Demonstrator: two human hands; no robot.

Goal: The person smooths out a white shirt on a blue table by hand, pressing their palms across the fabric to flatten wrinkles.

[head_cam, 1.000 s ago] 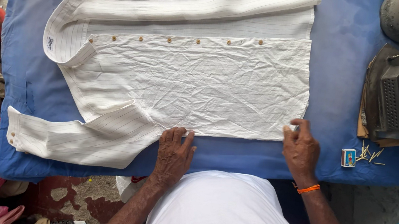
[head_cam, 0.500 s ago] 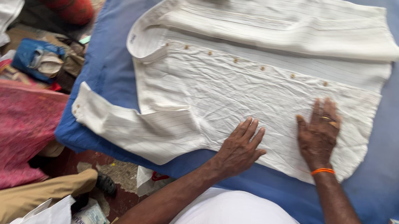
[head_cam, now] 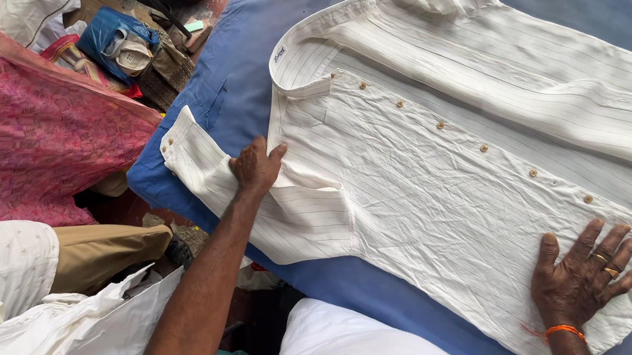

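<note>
A white pinstriped shirt [head_cam: 490, 169] lies buttoned-side up on the blue padded table [head_cam: 236, 100], its long axis running from the collar at upper left to the hem at lower right. The left hand [head_cam: 255, 167] rests on the folded sleeve [head_cam: 248, 193] near the cuff, fingers curled over the cloth, pressing rather than lifting, as far as the view shows. The right hand [head_cam: 583, 273] lies flat and spread on the hem end, gripping nothing. The sleeve lies directly under the left hand, well apart from the right.
</note>
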